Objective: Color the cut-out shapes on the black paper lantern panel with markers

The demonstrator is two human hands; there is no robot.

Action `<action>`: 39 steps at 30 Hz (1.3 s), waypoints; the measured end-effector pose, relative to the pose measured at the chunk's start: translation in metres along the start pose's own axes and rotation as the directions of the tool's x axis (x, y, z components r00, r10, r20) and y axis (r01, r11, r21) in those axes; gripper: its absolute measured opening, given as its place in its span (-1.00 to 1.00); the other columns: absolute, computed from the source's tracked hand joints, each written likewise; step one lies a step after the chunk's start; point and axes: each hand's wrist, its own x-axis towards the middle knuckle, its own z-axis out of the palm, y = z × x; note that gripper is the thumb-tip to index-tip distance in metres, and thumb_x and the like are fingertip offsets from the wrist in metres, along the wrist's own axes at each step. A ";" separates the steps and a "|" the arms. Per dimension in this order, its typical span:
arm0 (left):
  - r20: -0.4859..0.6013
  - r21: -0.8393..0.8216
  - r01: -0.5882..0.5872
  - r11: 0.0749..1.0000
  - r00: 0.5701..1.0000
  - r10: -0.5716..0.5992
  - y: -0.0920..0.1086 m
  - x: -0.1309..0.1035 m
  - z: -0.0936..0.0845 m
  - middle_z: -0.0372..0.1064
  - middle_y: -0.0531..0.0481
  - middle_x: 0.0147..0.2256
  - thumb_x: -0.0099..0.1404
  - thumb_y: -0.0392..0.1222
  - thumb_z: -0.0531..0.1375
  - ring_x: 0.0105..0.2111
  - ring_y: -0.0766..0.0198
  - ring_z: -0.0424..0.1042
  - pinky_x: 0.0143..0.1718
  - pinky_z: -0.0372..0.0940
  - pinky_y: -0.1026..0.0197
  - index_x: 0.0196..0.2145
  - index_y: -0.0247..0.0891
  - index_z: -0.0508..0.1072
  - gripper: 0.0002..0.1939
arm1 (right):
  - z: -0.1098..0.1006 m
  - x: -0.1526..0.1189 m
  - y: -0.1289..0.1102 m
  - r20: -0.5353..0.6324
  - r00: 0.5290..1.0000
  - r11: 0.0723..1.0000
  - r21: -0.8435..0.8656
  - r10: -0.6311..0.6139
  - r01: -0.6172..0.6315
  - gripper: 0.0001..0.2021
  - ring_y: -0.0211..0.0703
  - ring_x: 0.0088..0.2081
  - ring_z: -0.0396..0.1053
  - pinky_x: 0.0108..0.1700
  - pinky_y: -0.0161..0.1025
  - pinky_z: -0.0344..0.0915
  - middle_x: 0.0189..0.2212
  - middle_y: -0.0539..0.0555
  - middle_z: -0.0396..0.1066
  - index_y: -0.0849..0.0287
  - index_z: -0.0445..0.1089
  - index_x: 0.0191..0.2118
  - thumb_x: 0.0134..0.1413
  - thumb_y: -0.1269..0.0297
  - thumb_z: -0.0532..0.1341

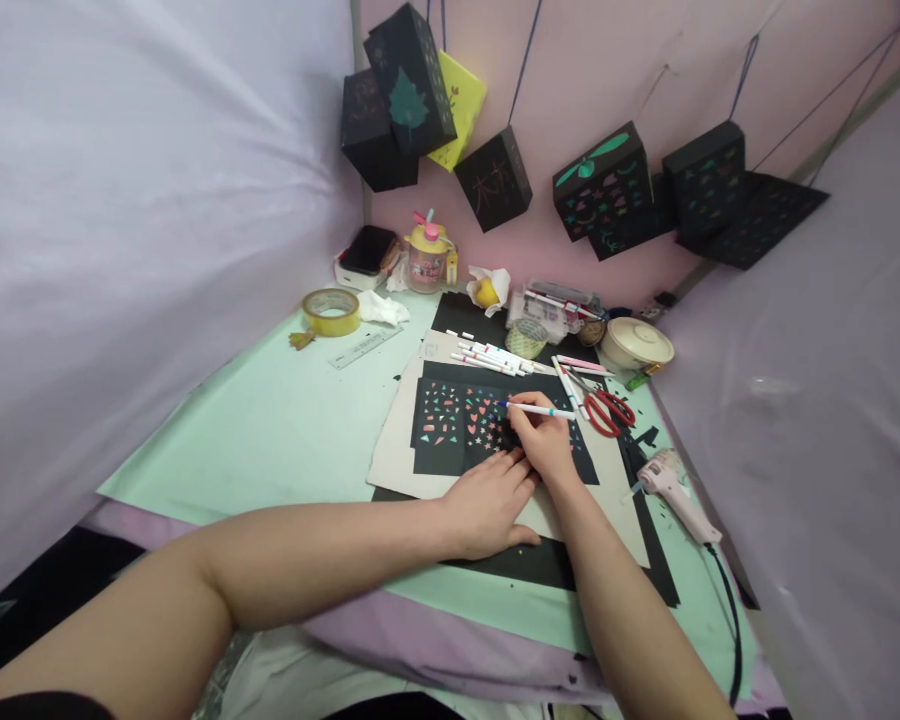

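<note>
Black card (439, 455) with rows of small coloured shapes, among them hearts and stars, lies on a pale board (397, 450). My left hand (487, 503) rests flat on the card's lower edge and the board, fingers stretched out. Closed around a white marker (551, 411) with a blue tip, my right hand (544, 438) is over the card, just right of the hearts. The marker's tip is close to the card; whether it touches cannot be made out. Part of the card's right side is hidden by my right hand.
Several white markers (487, 360) lie above the card. Red-handled scissors (607, 412) and a glue gun (679, 495) are on the right. Tape (331, 312) and a ruler (366, 347) lie at the back left. Black boxes (495, 180) hang overhead near the wall.
</note>
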 end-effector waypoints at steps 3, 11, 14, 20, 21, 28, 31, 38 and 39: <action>-0.006 -0.018 0.003 1.000 1.000 -0.003 0.000 0.000 -0.001 0.07 -0.26 0.21 0.24 0.21 0.12 0.24 0.00 -0.04 0.23 -0.17 0.06 0.20 -0.41 0.08 -0.22 | -0.004 -0.002 -0.009 -0.022 1.000 1.000 -0.007 0.018 -0.018 -0.84 -0.20 -0.41 0.34 -0.33 -0.26 0.29 -0.40 0.04 0.41 0.16 0.36 -0.30 0.03 0.20 0.16; -0.010 -0.023 -0.001 1.000 1.000 0.000 0.001 0.001 -0.004 0.13 -0.26 0.17 0.22 0.21 0.13 0.20 0.01 0.04 0.23 -0.15 0.05 0.15 -0.39 0.16 -0.27 | -0.005 -0.009 -0.025 -0.028 0.999 0.998 -0.051 0.032 -0.033 -0.86 -0.24 -0.50 0.27 -0.41 -0.30 0.22 -0.55 -0.03 0.34 0.15 0.32 -0.43 0.03 0.21 0.15; -0.009 -0.003 -0.020 1.000 1.000 0.019 0.000 0.000 -0.002 0.18 -0.25 0.14 0.24 0.21 0.12 0.20 0.00 0.03 0.23 -0.17 0.06 0.13 -0.42 0.20 -0.29 | 0.001 -0.012 -0.019 -0.058 0.998 0.998 -0.050 0.023 -0.026 -0.89 -0.24 -0.47 0.27 -0.39 -0.31 0.22 -0.52 -0.04 0.34 0.14 0.33 -0.42 0.02 0.24 0.14; 0.008 0.030 -0.005 1.000 1.000 0.005 0.000 0.000 0.001 0.22 -0.26 0.11 0.25 0.22 0.10 0.19 -0.01 0.05 0.22 -0.16 0.05 0.09 -0.43 0.24 -0.32 | 0.005 -0.015 -0.009 -0.003 0.999 0.999 -0.009 0.034 -0.034 -0.89 -0.23 -0.47 0.28 -0.38 -0.30 0.24 -0.51 -0.02 0.36 0.14 0.34 -0.42 0.02 0.27 0.10; 0.008 0.034 -0.007 0.999 1.000 0.007 0.000 0.000 0.001 0.23 -0.26 0.11 0.25 0.22 0.10 0.18 -0.01 0.06 0.21 -0.15 0.05 0.08 -0.43 0.25 -0.32 | 0.005 -0.015 -0.008 0.004 0.999 0.999 0.001 0.045 -0.045 -0.87 -0.23 -0.48 0.29 -0.38 -0.30 0.24 -0.53 -0.02 0.36 0.14 0.34 -0.43 0.02 0.27 0.09; -0.006 0.043 -0.024 0.999 1.000 0.024 0.000 0.000 0.002 0.26 -0.27 0.08 0.26 0.21 0.10 0.16 -0.02 0.09 0.19 -0.13 0.07 0.05 -0.45 0.28 -0.34 | 0.006 -0.016 -0.008 -0.005 0.999 0.998 -0.046 0.040 -0.040 -0.86 -0.23 -0.50 0.28 -0.42 -0.31 0.21 -0.57 -0.04 0.35 0.15 0.36 -0.47 0.00 0.30 0.09; -0.003 0.025 -0.020 1.000 1.000 0.020 0.000 -0.001 0.001 0.26 -0.27 0.08 0.26 0.20 0.10 0.17 -0.02 0.08 0.19 -0.10 0.05 0.05 -0.44 0.28 -0.36 | 0.005 -0.017 -0.010 0.008 0.999 0.997 -0.068 0.043 -0.042 -0.86 -0.23 -0.52 0.28 -0.44 -0.31 0.20 -0.60 -0.04 0.34 0.15 0.36 -0.49 -0.03 0.31 0.09; 0.000 -0.009 -0.013 1.000 1.000 0.013 0.000 -0.001 0.001 0.26 -0.27 0.08 0.26 0.18 0.11 0.16 0.00 0.09 0.18 -0.06 0.07 0.06 -0.45 0.28 -0.36 | 0.006 -0.018 -0.008 0.055 0.998 0.997 -0.064 0.041 -0.038 -0.86 -0.23 -0.53 0.27 -0.46 -0.32 0.19 -0.61 -0.04 0.34 0.15 0.35 -0.50 -0.05 0.33 0.07; 0.002 -0.009 -0.015 1.000 1.000 0.015 0.000 -0.001 0.001 0.27 -0.27 0.07 0.26 0.18 0.11 0.16 -0.01 0.10 0.18 -0.06 0.07 0.06 -0.46 0.28 -0.36 | 0.006 -0.018 -0.007 0.057 0.998 0.997 -0.061 0.041 -0.037 -0.86 -0.23 -0.53 0.28 -0.46 -0.32 0.19 -0.61 -0.04 0.34 0.15 0.35 -0.50 -0.05 0.32 0.07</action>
